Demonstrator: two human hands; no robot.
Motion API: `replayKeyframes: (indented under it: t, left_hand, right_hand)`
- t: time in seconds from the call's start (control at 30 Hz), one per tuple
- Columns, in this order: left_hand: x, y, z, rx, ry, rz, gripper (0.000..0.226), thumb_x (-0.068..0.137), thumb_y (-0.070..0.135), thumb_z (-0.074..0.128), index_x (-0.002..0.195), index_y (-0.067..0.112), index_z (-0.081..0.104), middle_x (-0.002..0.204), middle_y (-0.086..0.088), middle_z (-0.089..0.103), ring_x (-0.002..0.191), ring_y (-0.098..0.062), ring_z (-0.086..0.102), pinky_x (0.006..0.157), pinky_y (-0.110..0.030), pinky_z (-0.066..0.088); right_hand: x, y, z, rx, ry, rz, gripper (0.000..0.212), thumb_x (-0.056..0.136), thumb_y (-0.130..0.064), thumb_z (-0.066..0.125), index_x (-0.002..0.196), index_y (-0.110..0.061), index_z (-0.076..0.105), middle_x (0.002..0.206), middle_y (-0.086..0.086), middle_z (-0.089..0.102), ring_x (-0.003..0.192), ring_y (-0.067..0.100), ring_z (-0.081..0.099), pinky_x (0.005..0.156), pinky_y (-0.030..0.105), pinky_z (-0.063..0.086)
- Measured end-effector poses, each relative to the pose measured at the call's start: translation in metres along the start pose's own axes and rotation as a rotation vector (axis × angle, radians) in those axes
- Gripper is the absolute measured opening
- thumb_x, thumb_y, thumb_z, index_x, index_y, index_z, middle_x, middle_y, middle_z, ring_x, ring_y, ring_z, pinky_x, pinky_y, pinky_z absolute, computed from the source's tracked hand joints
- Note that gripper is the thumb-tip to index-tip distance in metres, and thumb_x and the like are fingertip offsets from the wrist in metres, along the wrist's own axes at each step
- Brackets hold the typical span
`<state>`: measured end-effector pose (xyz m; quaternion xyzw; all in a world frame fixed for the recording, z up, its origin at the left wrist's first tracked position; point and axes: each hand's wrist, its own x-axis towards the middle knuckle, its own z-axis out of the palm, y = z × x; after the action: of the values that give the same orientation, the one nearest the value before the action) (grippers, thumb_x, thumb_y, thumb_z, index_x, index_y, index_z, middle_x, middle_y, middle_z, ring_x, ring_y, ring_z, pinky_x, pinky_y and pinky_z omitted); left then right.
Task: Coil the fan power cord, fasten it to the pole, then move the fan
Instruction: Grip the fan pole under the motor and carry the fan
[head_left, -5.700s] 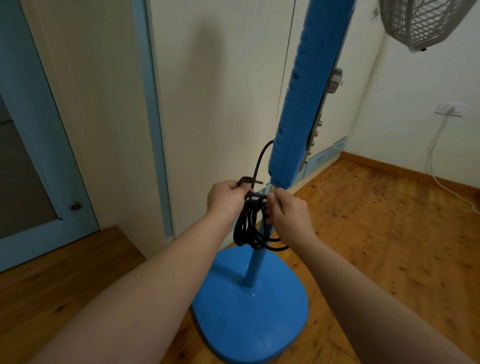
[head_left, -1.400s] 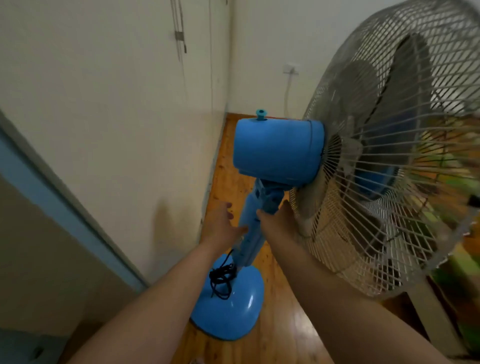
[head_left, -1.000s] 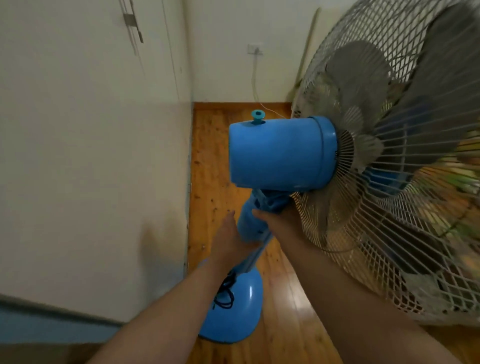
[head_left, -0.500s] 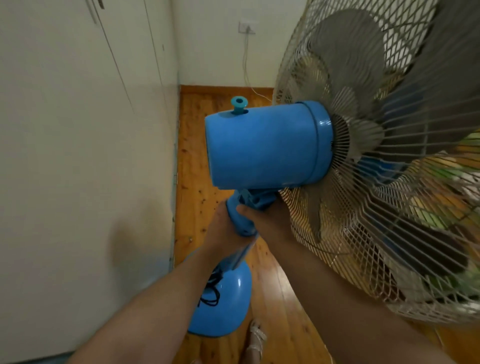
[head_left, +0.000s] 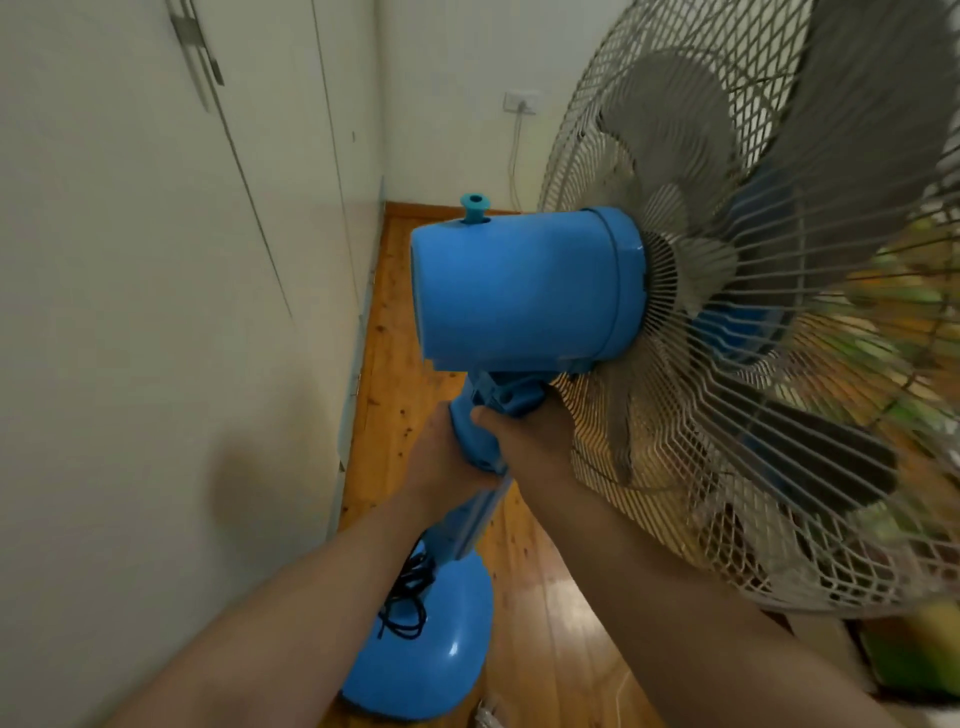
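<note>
Two hands on the fan (head_left: 613, 332), both high on the blue pole (head_left: 470, 525), just under the motor housing (head_left: 519, 291). Left hand (head_left: 439, 457) wrapped around the pole from the left side, gripping it, fingertips hidden behind. Right hand (head_left: 532, 434) closed around the same part from the right, thumb on top, just beside the wire grille (head_left: 727, 395). Black power cord (head_left: 408, 597) coiled in a bundle low on the pole, on its left side, just above the round base (head_left: 431, 665). Cannot tell how fastened, and cannot tell if the base is resting on the floor or lifted from it.

Little free room on the left: pale cabinet wall (head_left: 156, 312) near the base edge and near the housing. On the right, the grille filling most of the view, its lower rim near a blurred green and yellow thing (head_left: 924, 660). Between wall and grille, a narrow strip of open wooden floor (head_left: 395, 364), running straight to the far wall.

Orange-brown boards with dark knots, glossy beside the base. At the far end a wooden skirting board (head_left: 441, 210); above it a white wall socket (head_left: 521, 100) with a thin white cable (head_left: 514, 161) hanging down. Small teal knob (head_left: 474, 207) upright on top of the housing.
</note>
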<state>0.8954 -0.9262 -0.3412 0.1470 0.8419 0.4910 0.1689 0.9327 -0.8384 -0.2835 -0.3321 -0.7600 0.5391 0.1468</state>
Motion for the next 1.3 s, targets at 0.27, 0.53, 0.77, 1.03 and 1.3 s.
replayKeyframes:
  t: [0.27,0.53,0.77,1.03,1.3]
  left_hand:
    - [0.046,0.070,-0.004,-0.032,0.132,0.092,0.067,0.055,0.017,0.087,0.098,0.019,0.037,0.090,0.008,0.044,0.089,-0.015,0.050,0.068,-0.024,0.042]
    - [0.092,0.125,-0.026,0.001,0.215,0.160,0.069,0.054,0.020,0.088,0.105,0.019,0.042,0.100,0.003,0.051,0.090,-0.012,0.050,0.062,-0.016,0.042]
    - [0.162,0.145,-0.053,0.029,0.223,0.182,0.077,0.047,0.031,0.089,0.108,0.025,0.041,0.095,0.011,0.052,0.088,-0.011,0.053,0.065,-0.022,0.043]
    - [0.264,0.177,-0.093,0.018,0.199,0.259,0.080,0.056,0.024,0.088,0.120,0.012,0.043,0.110,0.000,0.055,0.095,-0.015,0.052,0.074,-0.027,0.044]
    - [0.359,0.178,-0.112,0.014,0.187,0.231,0.075,0.058,0.022,0.087,0.118,0.011,0.043,0.105,0.003,0.051,0.091,-0.011,0.048,0.071,-0.024,0.039]
  right_hand:
    - [0.056,-0.063,-0.038,-0.055,-0.039,-0.157,0.038,0.069,-0.026,0.076,0.102,-0.012,0.063,0.106,0.006,0.069,0.099,0.024,0.065,0.074,0.028,0.049]
    - [0.105,-0.117,-0.049,-0.058,-0.004,-0.252,0.047,0.065,-0.035,0.077,0.103,-0.011,0.062,0.105,0.004,0.069,0.097,0.022,0.065,0.076,0.029,0.050]
    - [0.164,-0.160,-0.028,-0.049,0.029,-0.308,0.046,0.065,-0.035,0.078,0.100,-0.010,0.064,0.100,0.005,0.069,0.092,0.024,0.066,0.075,0.032,0.052]
    - [0.253,-0.217,0.007,0.040,0.099,-0.341,0.035,0.067,-0.028,0.076,0.095,-0.010,0.064,0.097,0.008,0.069,0.089,0.028,0.066,0.081,0.043,0.055]
    - [0.338,-0.240,0.044,0.052,0.092,-0.352,0.036,0.069,-0.025,0.075,0.098,-0.006,0.063,0.097,0.011,0.068,0.090,0.029,0.065,0.078,0.039,0.053]
